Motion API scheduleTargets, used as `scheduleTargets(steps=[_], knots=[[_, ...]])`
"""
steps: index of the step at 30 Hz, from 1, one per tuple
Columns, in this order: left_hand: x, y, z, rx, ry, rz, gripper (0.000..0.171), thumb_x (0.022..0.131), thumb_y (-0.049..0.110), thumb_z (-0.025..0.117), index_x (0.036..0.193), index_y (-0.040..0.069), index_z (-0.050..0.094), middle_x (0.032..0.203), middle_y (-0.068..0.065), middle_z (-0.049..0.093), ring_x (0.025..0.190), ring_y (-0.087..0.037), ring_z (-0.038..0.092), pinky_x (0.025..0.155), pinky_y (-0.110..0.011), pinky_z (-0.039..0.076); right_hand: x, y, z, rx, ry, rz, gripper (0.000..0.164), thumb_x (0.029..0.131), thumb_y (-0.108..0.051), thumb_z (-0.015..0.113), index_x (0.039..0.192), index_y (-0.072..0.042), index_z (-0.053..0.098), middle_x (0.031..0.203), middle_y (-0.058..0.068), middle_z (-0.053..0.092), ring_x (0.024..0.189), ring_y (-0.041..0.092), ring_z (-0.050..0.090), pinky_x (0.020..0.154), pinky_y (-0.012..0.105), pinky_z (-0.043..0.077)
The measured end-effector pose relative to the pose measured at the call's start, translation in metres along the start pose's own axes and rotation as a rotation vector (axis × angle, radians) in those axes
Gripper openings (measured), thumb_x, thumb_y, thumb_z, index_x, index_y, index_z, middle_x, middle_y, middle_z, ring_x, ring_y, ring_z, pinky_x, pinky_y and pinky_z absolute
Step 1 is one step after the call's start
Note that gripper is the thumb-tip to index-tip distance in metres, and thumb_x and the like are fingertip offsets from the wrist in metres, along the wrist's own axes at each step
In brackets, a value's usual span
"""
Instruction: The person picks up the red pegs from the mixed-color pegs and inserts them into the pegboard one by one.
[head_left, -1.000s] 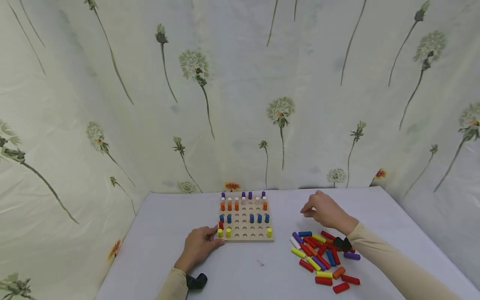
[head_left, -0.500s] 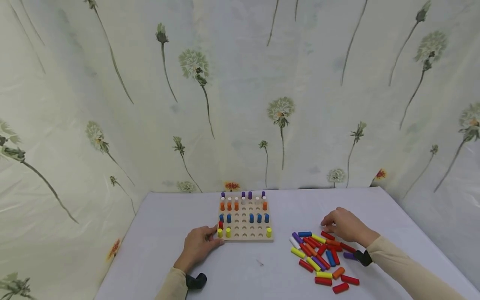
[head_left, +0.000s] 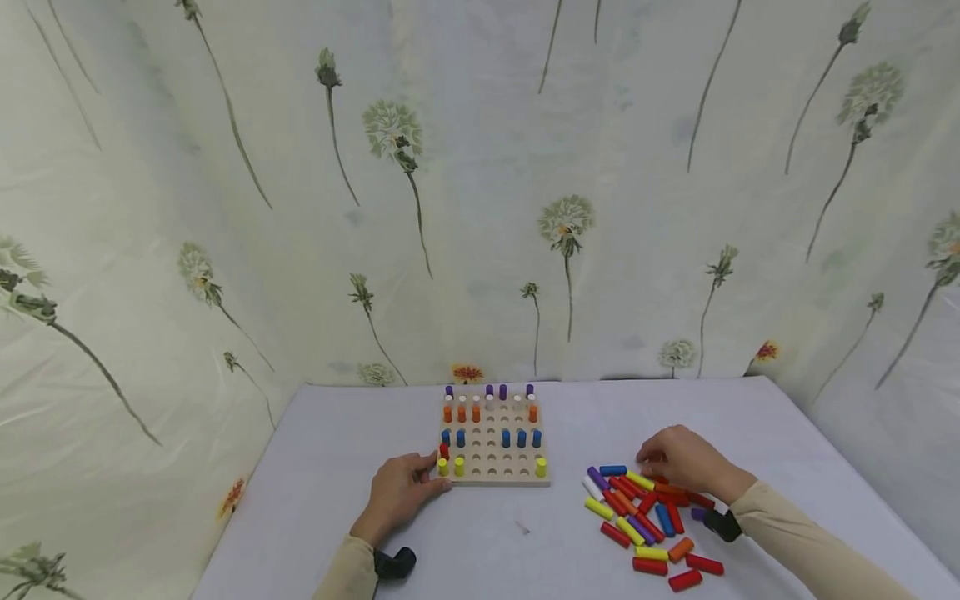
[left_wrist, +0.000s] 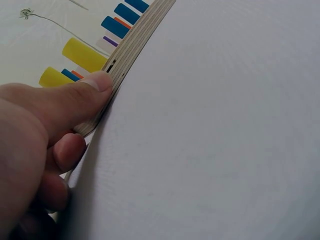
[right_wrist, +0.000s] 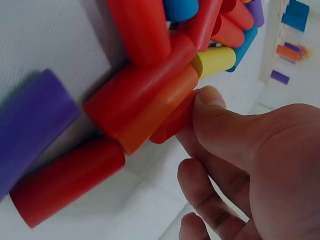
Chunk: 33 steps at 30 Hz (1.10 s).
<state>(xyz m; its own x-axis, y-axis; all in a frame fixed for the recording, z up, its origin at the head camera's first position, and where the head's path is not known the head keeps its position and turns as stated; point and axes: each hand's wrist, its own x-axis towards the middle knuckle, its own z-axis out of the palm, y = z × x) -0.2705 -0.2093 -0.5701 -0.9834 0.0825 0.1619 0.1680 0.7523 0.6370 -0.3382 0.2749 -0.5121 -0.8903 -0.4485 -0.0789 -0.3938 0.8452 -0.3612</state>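
Observation:
My left hand (head_left: 402, 490) holds the near left corner of a wooden pegboard (head_left: 498, 482). In the left wrist view its thumb lies on the board's layered edge (left_wrist: 142, 37), beside two upright yellow pegs (left_wrist: 85, 54). Coloured pegs stand in rows on the board, among bare holes. At the far side of a loose peg pile, my right hand (head_left: 688, 457) pinches a red peg (right_wrist: 172, 122) between thumb and index finger. That peg lies against an orange peg (right_wrist: 159, 111) in the right wrist view; its far end is hidden by the thumb.
Loose red, yellow, blue, orange, purple and white pegs lie heaped right of the board, including a yellow peg (head_left: 651, 552) and a red peg (head_left: 685, 581) near the front. The white-covered table (head_left: 525, 562) ends at a floral curtain (head_left: 480, 167) behind.
My right hand has moved right and down from beyond the pile to its far edge and taken hold of a red peg. The left hand stays on the board's corner.

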Motion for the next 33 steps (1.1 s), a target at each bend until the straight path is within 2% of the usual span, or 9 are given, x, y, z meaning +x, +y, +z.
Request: scheduleTargets(steps=[4, 10, 12, 17, 21, 26, 33], knots=[[-0.002, 0.001, 0.0, 0.0, -0.001, -0.005, 0.057, 0.087, 0.042, 0.087, 0.133, 0.012, 0.075, 0.072, 0.011, 0.054, 0.064, -0.005, 0.045, 0.059, -0.023, 0.032, 0.001, -0.002, 0.003, -0.013, -0.004, -0.014, 0.014, 0.091, -0.013, 0.083, 0.105, -0.011, 0.083, 0.101, 0.001, 0.078, 0.096, 0.022, 0.069, 0.093, 0.054, 0.058], [-0.002, 0.001, 0.0, -0.017, -0.01, -0.012, 0.056, 0.087, 0.041, 0.087, 0.132, 0.011, 0.075, 0.072, 0.011, 0.055, 0.063, -0.005, 0.046, 0.058, -0.023, 0.032, 0.004, -0.001, 0.007, 0.023, -0.028, 0.022, 0.014, 0.095, -0.014, 0.079, 0.109, -0.013, 0.08, 0.098, -0.002, 0.076, 0.087, 0.014, 0.065, 0.089, 0.045, 0.06], [-0.002, 0.001, 0.0, -0.018, -0.008, -0.01, 0.056, 0.087, 0.041, 0.087, 0.132, 0.011, 0.075, 0.072, 0.011, 0.055, 0.063, -0.005, 0.045, 0.058, -0.023, 0.032, 0.004, -0.002, 0.008, 0.024, -0.023, 0.007, 0.014, 0.096, -0.013, 0.078, 0.11, -0.012, 0.079, 0.098, -0.001, 0.076, 0.087, 0.014, 0.065, 0.088, 0.045, 0.061], [-0.001, 0.0, -0.001, -0.007, -0.003, 0.0, 0.056, 0.087, 0.041, 0.087, 0.133, 0.011, 0.075, 0.072, 0.012, 0.054, 0.063, -0.004, 0.045, 0.058, -0.022, 0.032, 0.004, -0.008, 0.004, -0.046, 0.044, -0.048, 0.012, 0.096, -0.01, 0.076, 0.107, -0.008, 0.079, 0.096, 0.0, 0.073, 0.088, 0.015, 0.064, 0.086, 0.044, 0.06], [0.0, 0.0, 0.0, -0.007, -0.003, 0.003, 0.056, 0.087, 0.041, 0.087, 0.133, 0.011, 0.075, 0.071, 0.012, 0.054, 0.063, -0.004, 0.045, 0.059, -0.023, 0.032, 0.004, -0.014, -0.002, -0.078, 0.091, -0.048, 0.009, 0.096, -0.008, 0.075, 0.106, -0.007, 0.075, 0.09, -0.001, 0.068, 0.082, 0.014, 0.058, 0.081, 0.04, 0.059], [0.001, 0.0, 0.0, -0.01, -0.013, -0.008, 0.057, 0.087, 0.041, 0.087, 0.134, 0.011, 0.074, 0.071, 0.012, 0.054, 0.063, -0.005, 0.045, 0.059, -0.023, 0.032, 0.007, -0.016, -0.01, -0.043, 0.101, -0.038, 0.009, 0.097, -0.008, 0.074, 0.105, -0.005, 0.073, 0.09, -0.001, 0.069, 0.08, 0.012, 0.059, 0.078, 0.037, 0.06], [-0.001, 0.001, -0.001, -0.006, -0.013, -0.016, 0.058, 0.087, 0.041, 0.087, 0.134, 0.011, 0.074, 0.071, 0.011, 0.054, 0.065, -0.006, 0.046, 0.06, -0.023, 0.031, 0.012, -0.019, -0.022, 0.006, 0.171, -0.12, 0.007, 0.097, -0.009, 0.075, 0.102, -0.004, 0.074, 0.088, -0.002, 0.074, 0.077, 0.011, 0.065, 0.07, 0.029, 0.058]])
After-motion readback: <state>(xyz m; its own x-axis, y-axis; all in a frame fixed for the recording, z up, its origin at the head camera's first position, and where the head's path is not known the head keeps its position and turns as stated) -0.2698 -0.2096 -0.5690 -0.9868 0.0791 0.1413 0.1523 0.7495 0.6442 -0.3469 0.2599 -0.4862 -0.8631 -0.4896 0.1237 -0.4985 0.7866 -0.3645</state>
